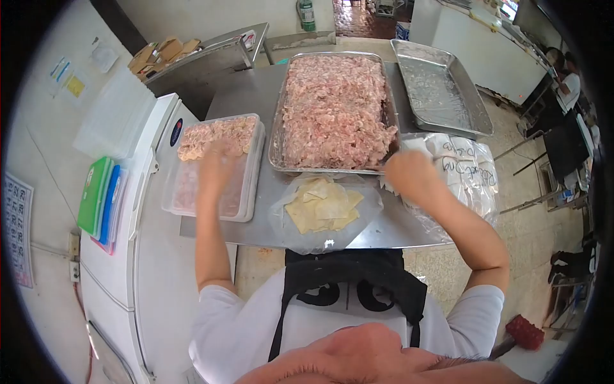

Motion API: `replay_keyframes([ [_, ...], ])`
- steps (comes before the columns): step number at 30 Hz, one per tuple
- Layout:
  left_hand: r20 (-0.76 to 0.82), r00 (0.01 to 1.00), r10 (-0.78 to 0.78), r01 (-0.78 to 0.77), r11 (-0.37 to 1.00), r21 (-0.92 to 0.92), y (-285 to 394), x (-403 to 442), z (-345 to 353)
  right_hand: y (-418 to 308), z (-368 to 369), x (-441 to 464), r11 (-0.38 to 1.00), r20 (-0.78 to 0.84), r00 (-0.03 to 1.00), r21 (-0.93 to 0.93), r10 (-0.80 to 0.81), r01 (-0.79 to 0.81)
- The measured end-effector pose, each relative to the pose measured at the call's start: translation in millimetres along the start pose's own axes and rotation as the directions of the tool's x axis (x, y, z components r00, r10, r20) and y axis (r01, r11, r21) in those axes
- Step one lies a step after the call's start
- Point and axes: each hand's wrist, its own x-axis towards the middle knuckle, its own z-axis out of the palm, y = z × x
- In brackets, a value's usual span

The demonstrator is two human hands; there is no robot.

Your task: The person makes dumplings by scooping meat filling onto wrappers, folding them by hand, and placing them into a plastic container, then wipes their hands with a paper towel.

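We have our left grip (217, 160) over the translucent rectangular plastic container (254, 173); pink minced meat (336, 105) lies far-left of our right grip (409, 171). Whether either is closed, we cannot tell.

Left of the meat tray (326, 171): left hand (218, 160), motion-blurred. At the tray's near right corner: right hand (409, 171), grip hidden.

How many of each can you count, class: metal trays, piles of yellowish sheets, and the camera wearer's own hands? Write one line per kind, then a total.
Metal trays: 2
Pile of yellowish sheets: 1
Wearer's left hand and right hand: 2
Total: 5
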Motion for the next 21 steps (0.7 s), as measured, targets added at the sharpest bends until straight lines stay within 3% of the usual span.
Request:
replay_keyframes([
  [1,0.100,0.994,-0.034,0.055,0.976,-0.211,37.7,-15.8,10.6,-6.5,0.7,-5.4,0.997,0.005,0.997,0.000,-0.072,0.072],
  [3,0.258,0.947,0.194,-0.071,0.905,-0.420,90.4,-45.9,36.4,2.5,-2.8,-7.5,0.990,0.009,0.990,-0.006,-0.142,0.142],
  [5,0.356,0.897,0.261,-0.120,0.920,-0.372,120.2,-66.8,61.5,39.3,-10.5,12.5,0.991,0.150,0.988,0.134,-0.038,0.017],
  [6,0.319,0.877,0.360,-0.255,0.910,-0.326,126.4,-76.5,75.0,48.8,-8.6,21.7,0.991,0.146,0.989,0.129,-0.040,0.021],
  [7,0.289,0.843,0.454,-0.383,0.883,-0.271,128.6,-85.7,87.3,56.2,-6.4,30.2,0.983,-0.028,1.000,0.184,0.010,-0.005],
  [8,0.287,0.843,0.454,-0.384,0.883,-0.270,129.5,-94.4,96.8,59.1,-4.7,33.7,0.969,-0.196,0.978,0.244,0.074,-0.024],
  [10,0.282,0.779,0.561,-0.534,0.828,-0.172,129.5,-105.4,110.4,32.5,37.0,36.9,0.967,-0.132,0.990,0.255,0.045,-0.010],
  [11,0.280,0.778,0.563,-0.536,0.826,-0.173,126.1,-105.5,112.7,21.1,50.9,36.6,0.963,-0.066,0.998,0.269,0.012,0.007],
  [14,0.309,0.744,0.593,-0.522,0.803,-0.287,109.5,-97.5,112.5,-3.7,43.0,10.9,0.925,-0.045,0.996,0.369,-0.078,0.089],
  [16,0.329,0.740,0.587,-0.416,0.784,-0.462,99.1,-93.9,109.5,-2.1,37.0,-0.7,0.924,-0.059,0.992,0.361,-0.113,0.126],
  [17,0.325,0.745,0.583,-0.412,0.785,-0.463,95.5,-92.7,109.5,2.5,32.8,-3.4,0.923,-0.073,0.987,0.351,-0.141,0.158],
  [20,0.227,0.837,0.498,-0.270,0.737,-0.620,92.4,-85.9,103.4,31.1,13.9,17.8,0.957,-0.011,0.992,0.264,-0.124,0.122],
  [21,0.299,0.895,0.332,-0.039,0.725,-0.687,94.2,-82.9,98.9,28.7,19.8,22.3,0.955,-0.007,0.991,0.266,-0.132,0.129],
])
